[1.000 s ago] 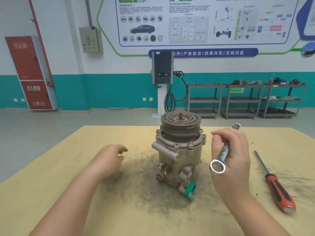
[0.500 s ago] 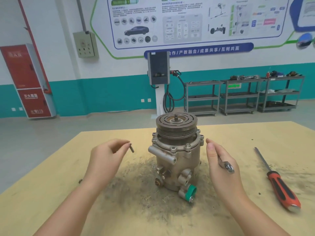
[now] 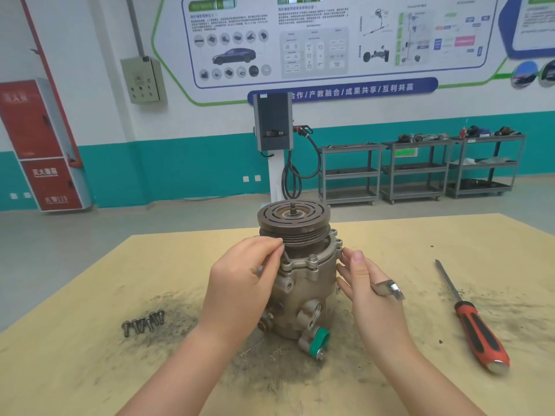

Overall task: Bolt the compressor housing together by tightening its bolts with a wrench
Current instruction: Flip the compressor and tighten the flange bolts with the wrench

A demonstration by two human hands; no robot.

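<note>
Left hand [image 3: 240, 283] pinches a bolt [image 3: 284, 257] at the compressor [image 3: 303, 283] flange; right hand [image 3: 369, 295] grips the wrench [image 3: 389, 289], fingertips touching the housing.

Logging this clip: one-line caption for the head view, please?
Left hand sets a bolt at the compressor flange while right hand holds the wrench.

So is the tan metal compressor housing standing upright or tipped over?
Upright: the tan metal compressor housing stands on the wooden table, its grooved pulley on top.
</note>
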